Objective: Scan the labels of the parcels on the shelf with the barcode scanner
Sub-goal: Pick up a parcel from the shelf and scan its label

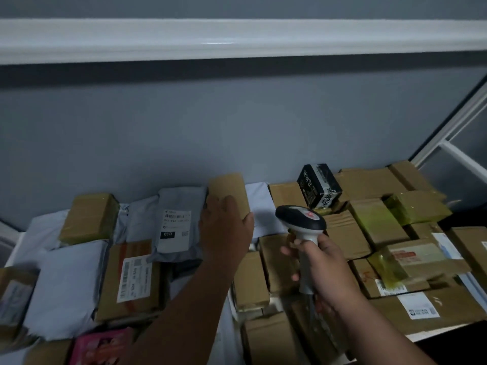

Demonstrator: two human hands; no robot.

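Two hands over shelf [15,248] crowded with parcels. Left hand [226,227] grasps small brown box [229,192] standing at back near wall, fingers curled over its edge, beside grey mailer bag [177,227] with label facing up. Right hand [320,262] clenched round handle of barcode scanner [303,225], head pointing forward-left, above cardboard boxes. Black carton [319,185] sits further right.

parcels [137,280] crowding the shelf [15,248], printed carton [319,186] on boxes at back right
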